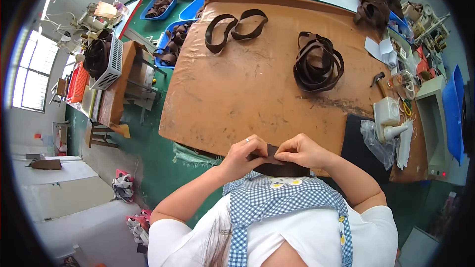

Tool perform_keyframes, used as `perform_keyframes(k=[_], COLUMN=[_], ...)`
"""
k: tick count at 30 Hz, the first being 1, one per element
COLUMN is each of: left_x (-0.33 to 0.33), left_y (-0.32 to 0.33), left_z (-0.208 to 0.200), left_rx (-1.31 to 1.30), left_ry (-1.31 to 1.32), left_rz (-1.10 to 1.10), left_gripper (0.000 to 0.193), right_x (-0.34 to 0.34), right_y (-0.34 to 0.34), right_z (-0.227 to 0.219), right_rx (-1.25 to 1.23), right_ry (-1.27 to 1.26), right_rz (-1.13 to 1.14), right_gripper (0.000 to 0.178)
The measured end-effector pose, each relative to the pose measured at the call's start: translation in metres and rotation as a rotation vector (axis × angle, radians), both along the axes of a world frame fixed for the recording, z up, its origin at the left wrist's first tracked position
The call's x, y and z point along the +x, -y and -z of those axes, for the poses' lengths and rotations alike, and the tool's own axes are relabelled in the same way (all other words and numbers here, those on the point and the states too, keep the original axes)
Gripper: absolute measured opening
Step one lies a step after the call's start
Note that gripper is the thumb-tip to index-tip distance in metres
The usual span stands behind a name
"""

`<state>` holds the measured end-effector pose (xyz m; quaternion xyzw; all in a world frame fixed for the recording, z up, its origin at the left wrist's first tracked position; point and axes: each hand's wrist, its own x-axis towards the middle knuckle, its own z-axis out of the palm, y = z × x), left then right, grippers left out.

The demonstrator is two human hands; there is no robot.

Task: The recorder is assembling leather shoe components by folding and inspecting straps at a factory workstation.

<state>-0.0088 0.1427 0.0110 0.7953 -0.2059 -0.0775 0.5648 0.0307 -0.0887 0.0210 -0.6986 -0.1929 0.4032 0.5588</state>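
Close to my apron, at the near edge of the brown-covered table (222, 99), I hold a dark brown strap (282, 169) with both hands. My left hand (245, 155), a ring on one finger, pinches it on the left. On the right, the thumb and fingers of my right hand (302, 151) close on the same strap, a short way from the left fingertips. Part of the strap hangs below my hands against the apron. Farther off lie two loose strap loops (221, 33) at the far left of the table and a heap of coiled straps (319, 64) at the right.
At the right edge are a hammer (380, 83), a white cone-shaped spool (394, 132), a plastic bag (378, 143) and a black mat (363, 141). Blue bins (159, 15) of straps stand beyond the left side. A white basket (110, 63) sits on a side bench.
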Motion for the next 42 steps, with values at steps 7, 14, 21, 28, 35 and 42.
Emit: perform_keyframes(k=[7, 14, 21, 28, 35, 42], left_x=[0.011, 0.023, 0.035, 0.040, 0.038, 0.037], left_y=[-0.002, -0.006, -0.002, -0.004, 0.001, -0.001], left_z=[0.006, 0.020, 0.014, 0.018, 0.028, 0.028], left_rx=[-0.030, -0.032, -0.047, -0.079, -0.317, -0.290], left_ry=[-0.086, -0.301, -0.349, -0.443, -0.680, -0.712], left_rz=[-0.011, -0.011, -0.024, 0.008, -0.089, -0.109], left_gripper=[0.027, 0.012, 0.010, 0.016, 0.018, 0.018], right_x=[-0.007, -0.012, -0.012, -0.013, -0.012, -0.014], right_y=[-0.001, -0.001, 0.000, 0.003, -0.010, -0.006], right_z=[-0.004, 0.011, 0.019, 0.026, 0.023, 0.039], right_rx=[-0.067, -0.019, -0.068, 0.040, -0.084, -0.004], right_ry=[0.200, 0.746, 0.668, 0.456, 0.682, 0.420], right_rz=[0.138, 0.206, 0.306, 0.390, 0.360, 0.501], right_gripper=[0.013, 0.008, 0.007, 0.018, 0.023, 0.012])
